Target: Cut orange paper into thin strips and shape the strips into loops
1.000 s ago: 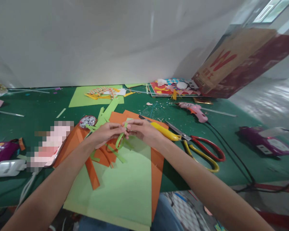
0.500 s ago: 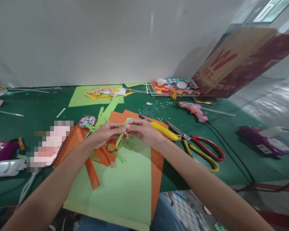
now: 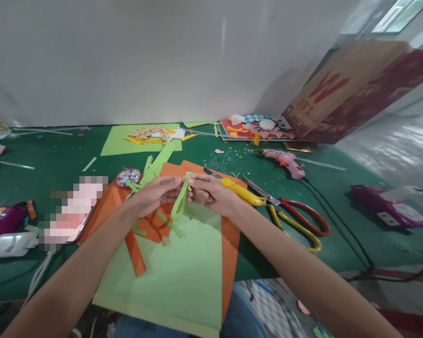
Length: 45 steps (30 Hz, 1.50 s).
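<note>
My left hand (image 3: 154,193) and my right hand (image 3: 211,190) meet over the papers, both pinching the top of a green paper strip (image 3: 179,205) bent into a hanging loop. Under the hands lie a large light green sheet (image 3: 176,267) on orange paper (image 3: 229,244), with loose green and orange strips (image 3: 137,249) spread to the left. A yellow utility knife (image 3: 240,191) lies just right of my right hand.
Red and yellow scissors (image 3: 296,220), a pink glue gun (image 3: 284,161) with its cable, a purple device (image 3: 387,206), a round tin of googly eyes (image 3: 127,177), a blurred phone (image 3: 74,211), paper crafts (image 3: 151,135) and a cardboard box (image 3: 348,89) lie about the green mat (image 3: 49,159).
My hands have lifted the green strip slightly, and its loop hangs longer and straighter than before.
</note>
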{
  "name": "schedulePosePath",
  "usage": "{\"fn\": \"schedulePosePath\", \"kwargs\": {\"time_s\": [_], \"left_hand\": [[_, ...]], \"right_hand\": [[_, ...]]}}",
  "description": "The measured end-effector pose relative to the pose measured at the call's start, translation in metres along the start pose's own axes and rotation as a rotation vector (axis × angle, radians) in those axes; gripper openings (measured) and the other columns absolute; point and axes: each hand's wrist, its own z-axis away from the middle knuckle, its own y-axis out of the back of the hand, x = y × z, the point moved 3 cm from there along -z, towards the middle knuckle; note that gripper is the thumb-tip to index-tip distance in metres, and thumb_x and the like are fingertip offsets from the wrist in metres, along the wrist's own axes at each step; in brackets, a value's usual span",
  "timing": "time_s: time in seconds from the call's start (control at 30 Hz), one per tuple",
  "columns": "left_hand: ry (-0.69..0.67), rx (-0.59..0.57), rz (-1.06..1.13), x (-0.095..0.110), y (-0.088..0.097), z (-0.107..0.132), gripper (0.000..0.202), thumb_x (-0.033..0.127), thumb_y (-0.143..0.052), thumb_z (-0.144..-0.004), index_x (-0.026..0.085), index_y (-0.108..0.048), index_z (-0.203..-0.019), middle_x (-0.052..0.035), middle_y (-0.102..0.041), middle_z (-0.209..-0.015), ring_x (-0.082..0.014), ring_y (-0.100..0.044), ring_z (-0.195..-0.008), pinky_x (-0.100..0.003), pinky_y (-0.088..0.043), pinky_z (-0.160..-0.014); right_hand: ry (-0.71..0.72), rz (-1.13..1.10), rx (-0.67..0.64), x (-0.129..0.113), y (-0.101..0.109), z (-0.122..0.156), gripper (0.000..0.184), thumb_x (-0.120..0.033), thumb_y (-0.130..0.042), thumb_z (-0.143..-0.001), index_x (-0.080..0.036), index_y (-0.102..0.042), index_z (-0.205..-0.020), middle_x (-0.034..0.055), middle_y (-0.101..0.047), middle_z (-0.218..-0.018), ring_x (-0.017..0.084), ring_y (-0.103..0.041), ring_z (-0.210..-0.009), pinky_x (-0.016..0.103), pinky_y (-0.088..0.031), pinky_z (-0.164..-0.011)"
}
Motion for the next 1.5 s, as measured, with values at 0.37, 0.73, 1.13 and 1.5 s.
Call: {"fn": "schedulePosePath", "kwargs": {"time_s": [0.37, 0.73, 1.13, 1.5], "left_hand": [[0.095, -0.26, 0.165, -0.0015, -0.0076, 0.0075, 0.023, 0.03, -0.057, -0.088, 0.011, -0.068, -0.086, -0.0118, -0.074, -0.081, -0.0191, -0.07, -0.074, -0.029, -0.052, -0.074], [0.112, -0.146, 0.107, -0.0035, -0.0049, 0.0073, 0.026, 0.037, -0.072, -0.075, 0.012, -0.067, -0.078, -0.0067, -0.072, -0.066, -0.0167, -0.069, -0.064, -0.022, -0.052, -0.06], [0.09, -0.089, 0.066, 0.0007, -0.0058, 0.0064, 0.025, 0.036, -0.071, -0.076, 0.012, -0.066, -0.077, -0.0063, -0.071, -0.066, -0.0149, -0.068, -0.06, -0.018, -0.048, -0.05], [0.079, -0.111, 0.036, 0.0009, -0.0079, 0.0072, 0.022, 0.034, -0.067, -0.08, 0.012, -0.062, -0.076, -0.005, -0.069, -0.062, -0.0139, -0.065, -0.058, -0.021, -0.047, -0.053]], "right_hand": [[0.064, -0.159, -0.174, 0.003, -0.0104, -0.0017, 0.027, -0.039, -0.07, -0.072, -0.018, -0.055, -0.072, -0.0119, -0.034, -0.036, 0.003, -0.017, -0.031, 0.02, -0.012, -0.035], [0.067, -0.158, -0.141, 0.0067, -0.011, -0.0013, 0.027, -0.038, -0.072, -0.07, -0.018, -0.059, -0.082, -0.0126, -0.033, -0.037, 0.003, -0.018, -0.033, 0.019, -0.014, -0.037], [0.083, -0.155, -0.061, 0.0046, -0.0077, -0.0023, 0.019, -0.032, -0.07, -0.071, -0.017, -0.062, -0.079, -0.0116, -0.036, -0.037, 0.002, -0.021, -0.033, 0.019, -0.014, -0.037], [0.07, -0.114, -0.052, 0.0068, -0.0073, -0.0027, 0.022, -0.036, -0.07, -0.07, -0.017, -0.062, -0.075, -0.0108, -0.036, -0.036, 0.003, -0.024, -0.033, 0.021, -0.012, -0.038]]}}
